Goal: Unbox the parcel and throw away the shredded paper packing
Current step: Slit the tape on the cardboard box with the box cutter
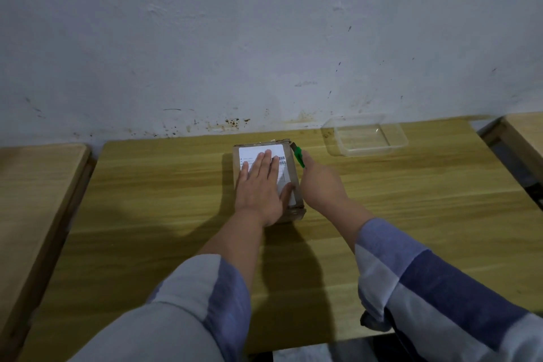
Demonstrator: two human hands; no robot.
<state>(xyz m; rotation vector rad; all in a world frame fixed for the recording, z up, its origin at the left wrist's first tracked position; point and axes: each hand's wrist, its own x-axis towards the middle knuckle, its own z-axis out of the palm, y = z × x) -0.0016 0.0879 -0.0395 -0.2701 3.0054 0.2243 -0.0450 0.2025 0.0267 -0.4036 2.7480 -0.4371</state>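
Right hand (pixel 318 182) grips one green cutter (pixel 299 156) beside one parcel (pixel 295 185).

Bare table (pixel 147 214) lies left of the parcel (pixel 296 182); a clear tub (pixel 365 138) stands at far right.

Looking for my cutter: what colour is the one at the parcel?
Green cutter, held in the right hand; head view.

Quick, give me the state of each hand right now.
Left hand: open, flat, palm down on the cardboard parcel.
Right hand: closed around a green utility knife, at the parcel's far right edge.
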